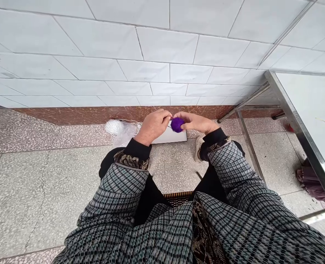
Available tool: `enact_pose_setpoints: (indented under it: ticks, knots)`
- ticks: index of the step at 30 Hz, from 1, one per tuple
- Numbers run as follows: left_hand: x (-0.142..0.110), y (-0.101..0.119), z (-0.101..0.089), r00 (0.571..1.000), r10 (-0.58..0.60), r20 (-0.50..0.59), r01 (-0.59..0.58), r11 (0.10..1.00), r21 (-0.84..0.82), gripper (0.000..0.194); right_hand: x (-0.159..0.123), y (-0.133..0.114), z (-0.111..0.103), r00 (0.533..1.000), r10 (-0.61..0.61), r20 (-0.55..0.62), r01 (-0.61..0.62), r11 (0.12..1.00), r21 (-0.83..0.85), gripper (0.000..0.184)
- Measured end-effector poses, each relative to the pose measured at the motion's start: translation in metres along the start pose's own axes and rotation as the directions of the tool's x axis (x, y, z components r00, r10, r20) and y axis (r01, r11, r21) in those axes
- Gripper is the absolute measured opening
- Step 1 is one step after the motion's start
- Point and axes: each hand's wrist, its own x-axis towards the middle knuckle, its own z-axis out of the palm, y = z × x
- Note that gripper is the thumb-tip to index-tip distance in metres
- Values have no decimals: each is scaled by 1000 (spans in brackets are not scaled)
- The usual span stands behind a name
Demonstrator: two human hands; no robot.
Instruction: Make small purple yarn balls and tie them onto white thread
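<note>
A small ball of purple yarn [177, 125] is held in my right hand [195, 122], its fingers curled around the far and near sides. Just left of the ball, my left hand [156, 124] is closed in a pinch with its fingertips together. A thin dark strand shows between those fingertips and the ball; what exactly the pinch holds is too small to make out. Below the hands lies a flat white box or board [171, 137] on the floor. To its left sits a ball of white yarn [114, 127] beside a clear plastic bag [126, 134].
A metal-framed table [291, 106] with a white top stands at the right, its legs on the speckled floor [22, 190]. Under it lies a dark purple bundle [312, 181]. The white tiled wall [148, 69] rises close ahead. A woven seat edge [178, 198] shows between my legs.
</note>
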Motion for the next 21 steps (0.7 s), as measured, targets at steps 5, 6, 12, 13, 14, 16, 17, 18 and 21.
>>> enact_pose_setpoints:
  ticks: [5,6,12,13,14,16,17,18,21]
  knots:
    - [2,3,13,992,-75,98,85,991,-101,24,2,-3,4,969,-151,-196,192,958,214,60]
    - [2,5,15,990,-62,126,78,989,-127,24,3,-2,4,955,-161,-250,216,954,208,61]
    - [-3,12,15,973,54,222,-16,985,-170,22,12,11,-1,861,-131,-491,16,973,-231,43]
    - [-3,11,13,979,60,193,-28,986,-163,22,12,12,-1,864,-113,-490,-48,951,-305,41]
    - [-3,10,10,985,60,160,-35,987,-154,21,12,13,0,876,-89,-473,-96,931,-353,39]
    - [-2,6,4,994,47,95,-35,991,-130,22,10,11,2,921,-29,-389,-130,917,-376,37]
    - [-1,3,2,997,38,71,-29,992,-119,22,9,10,3,945,4,-328,-128,925,-357,37]
    - [0,1,0,998,26,52,-20,994,-108,22,8,8,4,965,36,-258,-121,939,-321,38]
    - [2,-5,-1,1000,-19,13,20,996,-85,21,4,2,7,994,79,-73,-89,985,-146,43]
